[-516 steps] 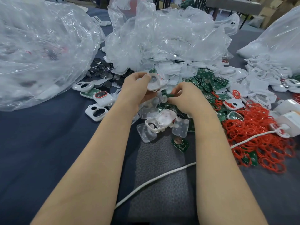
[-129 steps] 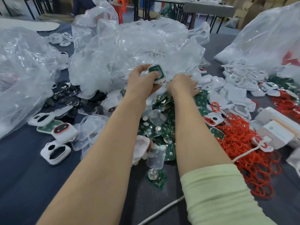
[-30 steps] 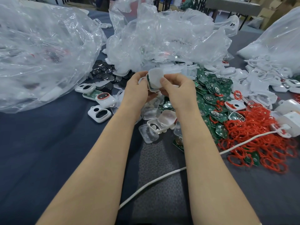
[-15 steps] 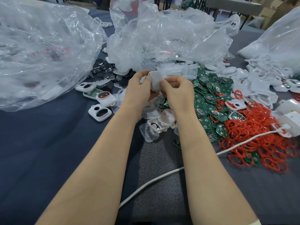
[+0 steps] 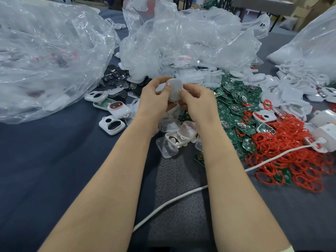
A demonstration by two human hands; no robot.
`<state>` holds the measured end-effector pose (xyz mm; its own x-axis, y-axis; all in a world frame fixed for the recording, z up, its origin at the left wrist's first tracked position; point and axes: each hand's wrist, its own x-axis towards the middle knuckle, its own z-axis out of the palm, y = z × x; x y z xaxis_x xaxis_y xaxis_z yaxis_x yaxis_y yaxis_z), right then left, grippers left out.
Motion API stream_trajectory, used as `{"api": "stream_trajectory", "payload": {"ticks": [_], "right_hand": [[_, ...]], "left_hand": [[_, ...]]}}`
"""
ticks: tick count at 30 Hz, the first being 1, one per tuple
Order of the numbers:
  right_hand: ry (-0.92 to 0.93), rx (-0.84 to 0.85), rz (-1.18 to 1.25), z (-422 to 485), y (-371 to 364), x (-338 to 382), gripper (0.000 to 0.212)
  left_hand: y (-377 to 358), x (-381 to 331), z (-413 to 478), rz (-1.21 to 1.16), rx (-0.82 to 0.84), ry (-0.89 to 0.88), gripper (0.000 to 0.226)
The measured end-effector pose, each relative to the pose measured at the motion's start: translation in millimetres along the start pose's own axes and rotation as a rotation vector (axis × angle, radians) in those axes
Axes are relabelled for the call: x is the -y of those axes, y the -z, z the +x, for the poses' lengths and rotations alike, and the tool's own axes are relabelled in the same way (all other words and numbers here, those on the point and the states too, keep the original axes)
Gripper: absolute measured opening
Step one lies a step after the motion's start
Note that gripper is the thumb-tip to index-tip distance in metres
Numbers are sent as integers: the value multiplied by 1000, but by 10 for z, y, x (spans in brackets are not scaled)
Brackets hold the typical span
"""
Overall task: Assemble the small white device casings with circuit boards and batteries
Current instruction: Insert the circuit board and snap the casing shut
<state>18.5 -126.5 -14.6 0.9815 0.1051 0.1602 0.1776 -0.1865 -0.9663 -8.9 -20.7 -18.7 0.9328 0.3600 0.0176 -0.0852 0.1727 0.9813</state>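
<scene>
Along the left edge of the worktop (image 5: 45, 160) slumps a big clear plastic bag (image 5: 47, 57); through its creased film I make out only blurred white, dark and reddish shapes. Just beside its mouth lies a heap of black parts (image 5: 116, 79), and nearer me a few loose white front shells (image 5: 111, 124) and a white unit with a red-rimmed window (image 5: 120, 112). At the far middle a second clear bag (image 5: 181, 37) lies crumpled, with flat white pieces showing at its near edge. In front of these, lifted off the worktop, is the white casing (image 5: 174, 90). My left hand (image 5: 154, 100) and my right hand (image 5: 198, 104) both pinch it, fingers curled behind, thumbs pressed on its smooth rounded back. Below my wrists lie translucent covers (image 5: 167, 148) and an open white shell (image 5: 177, 139). To the right spreads a pile of green circuit boards (image 5: 236, 106), then a tangle of red rings (image 5: 291, 151), with a white cable (image 5: 181, 197) running from there behind my right forearm toward the near edge. At the far right corner a third clear bag (image 5: 312, 44) holds something white, and white shells (image 5: 291, 82) lie heaped before it.
</scene>
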Motion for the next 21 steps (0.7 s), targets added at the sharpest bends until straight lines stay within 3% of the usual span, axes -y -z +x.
{"api": "stream_trajectory", "payload": {"ticks": [7,21], "right_hand": [[-35,37,108,0,23,-3,10],[-146,35,273,54,128,8,10]], "left_hand": [[13,-20,-10,8,9,-24,13],[24,-33,-85,44,241,-50,29]]}}
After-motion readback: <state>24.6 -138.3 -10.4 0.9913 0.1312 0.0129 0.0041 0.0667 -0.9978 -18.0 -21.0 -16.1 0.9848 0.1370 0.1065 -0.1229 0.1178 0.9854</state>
